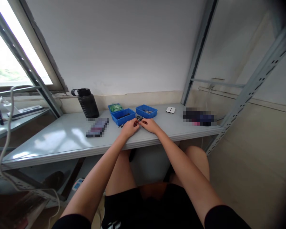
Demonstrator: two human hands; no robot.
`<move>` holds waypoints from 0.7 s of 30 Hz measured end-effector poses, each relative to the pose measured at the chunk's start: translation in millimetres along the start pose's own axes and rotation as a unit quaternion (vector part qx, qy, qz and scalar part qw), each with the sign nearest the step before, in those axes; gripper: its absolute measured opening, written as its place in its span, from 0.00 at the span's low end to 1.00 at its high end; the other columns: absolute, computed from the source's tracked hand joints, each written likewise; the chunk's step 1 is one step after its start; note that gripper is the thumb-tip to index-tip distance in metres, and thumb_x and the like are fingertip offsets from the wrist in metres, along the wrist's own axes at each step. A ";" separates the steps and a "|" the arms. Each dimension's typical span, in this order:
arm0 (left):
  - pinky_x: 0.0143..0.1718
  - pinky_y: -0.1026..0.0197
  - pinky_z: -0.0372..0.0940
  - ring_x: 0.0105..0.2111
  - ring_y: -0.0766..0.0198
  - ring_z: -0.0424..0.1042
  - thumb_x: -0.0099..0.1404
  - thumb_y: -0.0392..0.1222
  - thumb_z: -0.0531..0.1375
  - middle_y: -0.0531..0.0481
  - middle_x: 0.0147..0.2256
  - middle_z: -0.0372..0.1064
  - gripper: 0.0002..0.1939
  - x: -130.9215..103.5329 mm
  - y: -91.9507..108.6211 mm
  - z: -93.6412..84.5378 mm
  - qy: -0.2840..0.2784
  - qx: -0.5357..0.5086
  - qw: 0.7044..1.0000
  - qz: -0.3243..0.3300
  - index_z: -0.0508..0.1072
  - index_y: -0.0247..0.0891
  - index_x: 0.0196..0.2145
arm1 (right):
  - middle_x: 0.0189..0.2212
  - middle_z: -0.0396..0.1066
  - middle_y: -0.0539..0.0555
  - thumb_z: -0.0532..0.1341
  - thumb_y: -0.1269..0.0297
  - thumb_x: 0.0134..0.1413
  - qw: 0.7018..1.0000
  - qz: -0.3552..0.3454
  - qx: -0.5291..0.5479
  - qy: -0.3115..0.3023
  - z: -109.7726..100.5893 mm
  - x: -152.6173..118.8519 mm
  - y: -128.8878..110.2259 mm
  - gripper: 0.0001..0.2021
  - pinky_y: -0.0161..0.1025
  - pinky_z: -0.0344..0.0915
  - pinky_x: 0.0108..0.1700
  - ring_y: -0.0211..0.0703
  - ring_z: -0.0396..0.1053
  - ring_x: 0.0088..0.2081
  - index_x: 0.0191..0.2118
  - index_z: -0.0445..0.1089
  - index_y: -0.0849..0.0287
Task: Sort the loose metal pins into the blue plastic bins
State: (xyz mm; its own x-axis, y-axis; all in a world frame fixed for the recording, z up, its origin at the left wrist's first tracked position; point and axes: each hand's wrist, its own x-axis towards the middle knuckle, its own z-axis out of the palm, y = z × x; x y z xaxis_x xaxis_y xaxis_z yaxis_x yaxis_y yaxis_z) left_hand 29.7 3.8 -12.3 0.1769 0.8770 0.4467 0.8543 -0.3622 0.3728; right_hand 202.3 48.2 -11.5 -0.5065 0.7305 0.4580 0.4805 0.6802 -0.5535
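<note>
My left hand (131,127) and my right hand (149,125) meet over the tabletop, fingertips almost touching. Both are closed in a pinch; whatever lies between the fingers is too small to name. Just behind the fingertips is a small pile of dark and silvery metal pieces (139,118), partly hidden by the hands. A few thin pieces (121,126) lie left of my left hand. Beyond it stands a blue bin (124,121) with dark small parts inside. A second blue bin (146,115), behind my right hand, contains slim silvery pieces.
Left on the grey table (62,140) are a black water bottle (88,103) and a blurred phone-like item (97,128). A green packet (115,107) lies in a blue container. To the right are a white square device (170,110) and a pixelated dark item (200,116). Metal posts (200,51) frame the table.
</note>
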 end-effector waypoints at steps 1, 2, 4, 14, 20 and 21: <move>0.38 0.55 0.68 0.35 0.63 0.71 0.68 0.45 0.57 0.49 0.35 0.71 0.11 0.0 0.1 -0.2 -0.004 0.001 1.000 0.004 0.71 0.34 0.41 | 0.26 0.73 0.51 0.56 0.55 0.59 1.000 0.000 0.000 -0.001 -0.1 0.0 -0.2 0.14 0.32 0.55 0.32 0.38 0.65 0.29 0.33 0.74 0.59; 0.39 0.55 0.68 0.35 0.63 0.71 0.68 0.45 0.57 0.49 0.36 0.71 0.11 0.1 0.2 -0.5 -0.007 0.003 1.000 0.007 0.71 0.34 0.41 | 0.26 0.73 0.50 0.56 0.55 0.59 1.000 0.001 -0.001 -0.001 -0.1 0.0 -0.3 0.15 0.32 0.55 0.31 0.38 0.65 0.28 0.32 0.74 0.59; 0.39 0.55 0.68 0.36 0.63 0.71 0.67 0.45 0.57 0.48 0.37 0.71 0.11 0.3 0.4 -0.9 -0.010 0.008 1.000 0.013 0.71 0.34 0.41 | 0.26 0.73 0.50 0.55 0.55 0.59 1.000 0.000 -0.003 0.001 -0.2 0.0 -0.5 0.15 0.33 0.55 0.31 0.38 0.65 0.28 0.31 0.74 0.59; 0.40 0.54 0.68 0.37 0.62 0.70 0.67 0.45 0.58 0.48 0.38 0.70 0.11 1.3 0.6 -0.9 -0.003 0.024 0.999 0.021 0.71 0.34 0.40 | 0.30 0.75 0.51 0.58 0.61 0.57 1.000 -0.004 -0.003 0.000 0.3 0.7 1.2 0.10 0.33 0.57 0.34 0.39 0.68 0.32 0.32 0.74 0.59; 0.40 0.56 0.66 0.36 0.62 0.70 0.66 0.42 0.58 0.48 0.36 0.70 0.08 0.6 2.8 -3.2 0.001 0.012 1.000 0.024 0.73 0.35 0.39 | 0.30 0.76 0.52 0.58 0.63 0.56 1.000 -0.004 -0.004 0.002 0.2 0.5 1.3 0.09 0.33 0.59 0.35 0.40 0.68 0.32 0.33 0.75 0.59; 0.40 0.56 0.66 0.35 0.62 0.70 0.65 0.41 0.58 0.48 0.36 0.70 0.08 0.4 3.2 -3.7 0.002 0.011 1.000 0.024 0.73 0.35 0.39 | 0.30 0.76 0.52 0.58 0.63 0.56 1.000 -0.005 -0.004 0.002 0.2 0.4 1.3 0.09 0.33 0.59 0.35 0.40 0.68 0.32 0.33 0.75 0.59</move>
State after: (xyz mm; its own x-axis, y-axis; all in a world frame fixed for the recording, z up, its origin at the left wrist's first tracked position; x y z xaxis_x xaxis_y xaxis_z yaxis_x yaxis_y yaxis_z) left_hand 30.7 1.8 -7.9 0.2165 0.8575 0.4667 0.8549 -0.3973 0.3335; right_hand 202.6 49.4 -12.2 -0.5081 0.7244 0.4659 0.4814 0.6874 -0.5437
